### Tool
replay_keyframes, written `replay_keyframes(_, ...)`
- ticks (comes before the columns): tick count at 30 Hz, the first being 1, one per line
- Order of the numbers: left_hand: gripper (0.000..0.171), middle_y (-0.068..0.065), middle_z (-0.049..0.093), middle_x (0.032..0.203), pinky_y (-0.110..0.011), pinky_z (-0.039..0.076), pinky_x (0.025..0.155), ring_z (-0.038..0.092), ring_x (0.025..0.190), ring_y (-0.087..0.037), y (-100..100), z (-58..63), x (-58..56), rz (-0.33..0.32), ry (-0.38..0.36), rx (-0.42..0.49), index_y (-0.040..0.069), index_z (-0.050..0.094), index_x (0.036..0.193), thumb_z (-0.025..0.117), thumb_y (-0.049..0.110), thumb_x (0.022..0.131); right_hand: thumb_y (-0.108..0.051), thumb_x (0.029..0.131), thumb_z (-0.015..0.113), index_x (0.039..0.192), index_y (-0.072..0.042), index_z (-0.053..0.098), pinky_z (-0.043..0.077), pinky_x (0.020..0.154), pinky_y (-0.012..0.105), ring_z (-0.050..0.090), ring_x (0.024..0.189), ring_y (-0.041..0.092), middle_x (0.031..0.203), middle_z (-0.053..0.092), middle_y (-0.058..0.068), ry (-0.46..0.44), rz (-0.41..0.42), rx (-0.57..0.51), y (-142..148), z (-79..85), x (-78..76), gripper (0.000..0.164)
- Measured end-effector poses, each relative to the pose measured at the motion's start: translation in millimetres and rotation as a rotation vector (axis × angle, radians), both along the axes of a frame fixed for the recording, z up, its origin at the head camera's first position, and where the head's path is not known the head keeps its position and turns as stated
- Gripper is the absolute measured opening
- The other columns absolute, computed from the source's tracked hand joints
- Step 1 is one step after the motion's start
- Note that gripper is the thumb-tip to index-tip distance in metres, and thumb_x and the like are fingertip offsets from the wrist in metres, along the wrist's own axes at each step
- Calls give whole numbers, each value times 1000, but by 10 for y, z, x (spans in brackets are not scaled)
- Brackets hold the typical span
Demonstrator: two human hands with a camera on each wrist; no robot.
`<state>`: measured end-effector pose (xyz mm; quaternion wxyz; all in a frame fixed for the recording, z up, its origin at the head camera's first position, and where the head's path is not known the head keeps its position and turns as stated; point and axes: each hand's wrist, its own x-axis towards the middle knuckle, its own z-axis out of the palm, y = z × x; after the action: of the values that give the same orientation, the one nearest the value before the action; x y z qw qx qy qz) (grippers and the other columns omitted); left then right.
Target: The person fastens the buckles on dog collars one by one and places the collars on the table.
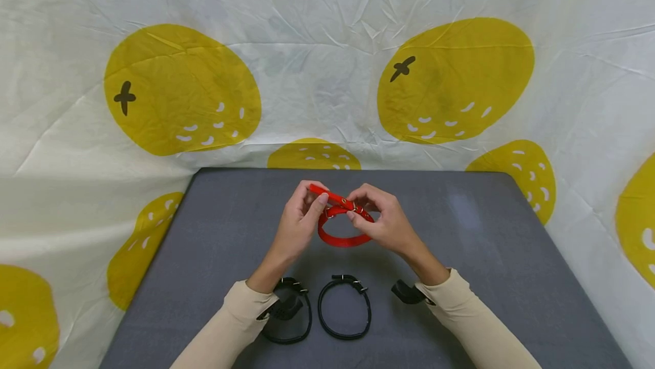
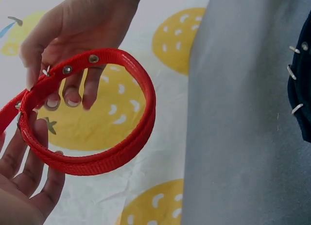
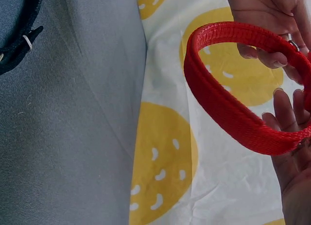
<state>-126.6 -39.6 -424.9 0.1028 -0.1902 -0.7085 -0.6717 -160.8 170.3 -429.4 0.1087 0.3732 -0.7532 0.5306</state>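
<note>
A red dog collar [image 1: 344,241], buckled into a loop, is held up above the table by both hands. My left hand [image 1: 299,218] pinches the strap's free end between thumb and fingers. On the other side, my right hand [image 1: 386,221] pinches the collar beside its metal buckle [image 1: 353,206]. In the left wrist view the loop hangs open, and metal eyelets [image 2: 93,59] show along the strap. The right wrist view shows the ribbed red band [image 3: 228,113], with its buckle end cut off at the frame's edge.
Two black collars lie on the grey table [image 1: 230,215] below the hands. One black collar [image 1: 369,315] is in full view; the other [image 1: 310,320] is partly covered by the left wrist and its camera [image 1: 287,306]. A lemon-print cloth [image 1: 317,85] hangs behind.
</note>
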Motion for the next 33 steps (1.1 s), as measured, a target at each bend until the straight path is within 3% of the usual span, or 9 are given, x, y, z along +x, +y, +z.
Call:
replay_keyframes(6,21,-10,70,101,-35,56,81,68,90,-23,-6,9,6,-32,0,-73,10,53,126,56,13,105,6,86,69,104,-10,67,58,72,36,65,78,16,94,67,2,-43,10,13,48,-20,-30,23)
replay_keyframes(11,23,-5,69,102,-34,56,83,67,89,-20,-5,-7,8,-48,-5,-117,12,54,126,58,20,105,9,87,67,97,0,67,59,71,38,66,78,21,90,66,10,-39,37,7,50,185,59,13)
replay_keyframes(15,13,-4,66,94,-28,54,76,62,80,-17,3,-58,9,-30,-9,-147,12,61,113,59,22,104,9,89,68,94,2,67,59,71,37,67,79,22,90,65,11,-52,73,12,55,334,129,8)
replay_keyframes(20,9,-5,65,93,-31,56,74,63,79,-17,24,-103,-9,43,26,-117,9,64,104,59,18,104,6,91,70,105,-1,69,60,74,36,69,84,23,99,68,10,-76,111,69,64,330,129,17)
replay_keyframes(25,9,-2,65,94,-36,55,73,61,76,-19,39,-88,-28,90,46,-116,14,65,103,60,21,104,9,87,73,109,0,70,60,74,36,69,83,23,100,69,10,-62,133,36,56,301,119,24)
replay_keyframes(29,9,-1,65,97,-33,52,73,58,77,-19,53,-81,-23,81,26,-140,14,65,105,60,22,104,8,83,77,108,-2,72,60,73,34,67,80,21,97,70,7,-20,117,28,22,310,125,27)
replay_keyframes(33,9,-3,66,104,-34,55,82,62,89,-20,56,-85,0,27,-15,-97,12,65,110,61,17,103,7,84,76,106,-2,73,60,70,34,67,76,21,96,70,8,-9,82,12,2,323,135,23)
